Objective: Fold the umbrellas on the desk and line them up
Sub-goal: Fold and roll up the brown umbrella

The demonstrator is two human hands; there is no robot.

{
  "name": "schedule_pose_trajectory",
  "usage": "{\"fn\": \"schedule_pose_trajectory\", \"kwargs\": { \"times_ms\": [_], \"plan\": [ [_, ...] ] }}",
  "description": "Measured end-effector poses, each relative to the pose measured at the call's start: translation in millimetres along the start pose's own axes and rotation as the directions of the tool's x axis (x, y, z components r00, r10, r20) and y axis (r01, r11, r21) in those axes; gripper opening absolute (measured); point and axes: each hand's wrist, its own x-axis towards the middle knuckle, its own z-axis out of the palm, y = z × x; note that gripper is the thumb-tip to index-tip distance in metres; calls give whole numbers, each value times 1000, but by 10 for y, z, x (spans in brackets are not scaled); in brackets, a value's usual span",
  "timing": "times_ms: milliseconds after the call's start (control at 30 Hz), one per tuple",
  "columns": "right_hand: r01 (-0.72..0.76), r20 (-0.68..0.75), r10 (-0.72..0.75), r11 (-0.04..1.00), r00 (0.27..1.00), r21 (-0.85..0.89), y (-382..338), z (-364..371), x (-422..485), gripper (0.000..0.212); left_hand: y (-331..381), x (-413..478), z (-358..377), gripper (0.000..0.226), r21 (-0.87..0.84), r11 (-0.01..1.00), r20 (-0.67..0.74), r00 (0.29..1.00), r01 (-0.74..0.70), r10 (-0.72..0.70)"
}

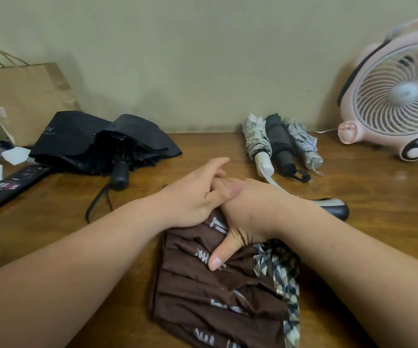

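A brown umbrella (218,295) with white lettering and a checked trim lies loosely gathered at the desk's front middle; its black and silver handle (334,207) points right. My right hand (250,209) grips the bunched canopy, thumb pressed onto the fabric. My left hand (190,197) lies over the umbrella's upper part, fingers stretched forward, thumb across my right hand's fingers. At the back right three folded umbrellas lie side by side: a white patterned one (256,141), a black one (280,144) and a grey one (300,144). A black umbrella (89,139) lies collapsed but unfolded at the left.
A brown paper bag (24,96) leans on the wall at the far left. A pink desk fan (396,96) stands at the far right. A long black box (9,190) and white paper scraps (14,154) lie at the left edge. The wooden desk (378,234) ends at the wall.
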Motion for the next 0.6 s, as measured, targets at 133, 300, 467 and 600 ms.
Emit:
{"fn": "schedule_pose_trajectory", "kwargs": {
  "times_ms": [133, 300, 467, 600],
  "plan": [
    [-21, -9, 21, 999, 1000, -26, 29, 18, -1, 135, -152, -43, 53, 122, 154, 988, -9, 1000, 10, -9],
    [-178, 0, 178, 984, 984, 8, 258, -111, -209, 96, -10, -131, 14, 117, 489, 869, 70, 988, 84, -134],
    [-310, 175, 278, 930, 944, 196, 481, -308, -443, 75, 155, -160, -67, 88, 536, 840, 152, 970, 80, -189],
    [-248, 137, 222, 943, 965, 223, 456, -267, -403, 42, 198, -165, -82, 75, 534, 843, 116, 982, 63, -147]
  ]
}}
